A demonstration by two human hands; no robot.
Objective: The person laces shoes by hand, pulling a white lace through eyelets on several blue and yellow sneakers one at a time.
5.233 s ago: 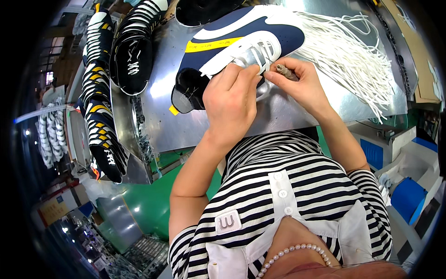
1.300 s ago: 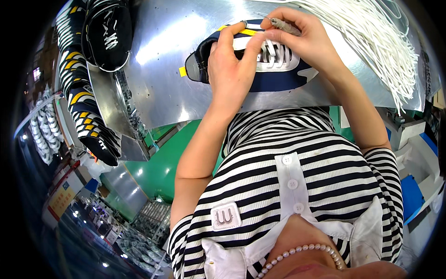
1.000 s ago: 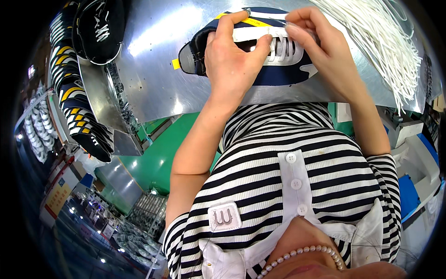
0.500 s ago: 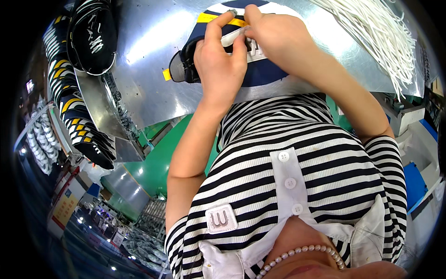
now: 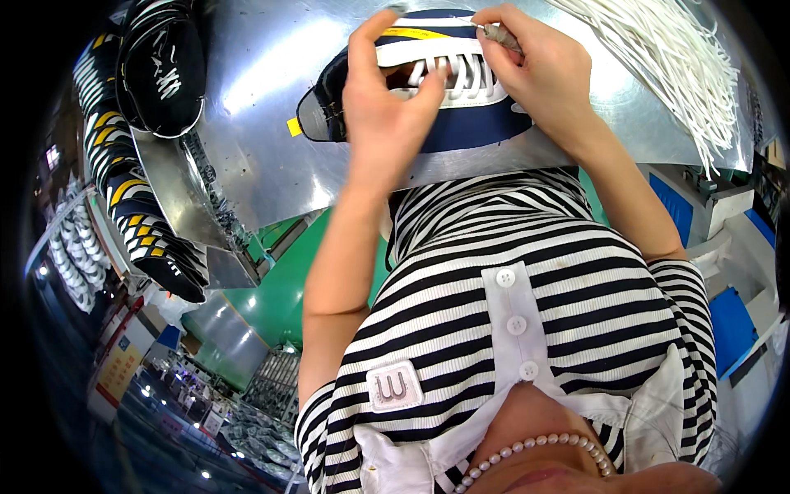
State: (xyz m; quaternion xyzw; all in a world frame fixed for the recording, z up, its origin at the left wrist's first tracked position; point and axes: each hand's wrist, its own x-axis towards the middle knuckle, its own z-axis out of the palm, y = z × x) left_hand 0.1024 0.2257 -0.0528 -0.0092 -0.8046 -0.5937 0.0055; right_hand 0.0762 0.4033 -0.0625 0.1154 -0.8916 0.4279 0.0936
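A navy shoe upper (image 5: 473, 130) with a yellow stripe and a white laced eyelet panel lies sideways on the metal table, its heel end to the left. White lace (image 5: 461, 74) crosses through the eyelets. My left hand (image 5: 383, 115) is over the upper's opening, thumb and index finger spread apart, the thumb by the laces; its other fingers are hidden. A grey cap covers its index fingertip. Between the fingers of my right hand (image 5: 547, 70) is a small thin-tipped tool (image 5: 504, 38) with a wrapped grey-brown handle, held over the toe end of the eyelet panel.
The metal table (image 5: 263, 140) carries a bundle of loose white laces (image 5: 666, 66) at the right. Black laced uppers (image 5: 162, 78) sit at its left edge, beside a long row of stacked navy, white and yellow uppers (image 5: 136, 198). A blue panel (image 5: 731, 323) stands at right.
My hands have moved apart: the right has drawn right, away from the left, bringing the tool and laced panel into view. My left thumb and index finger have spread from the white piece.
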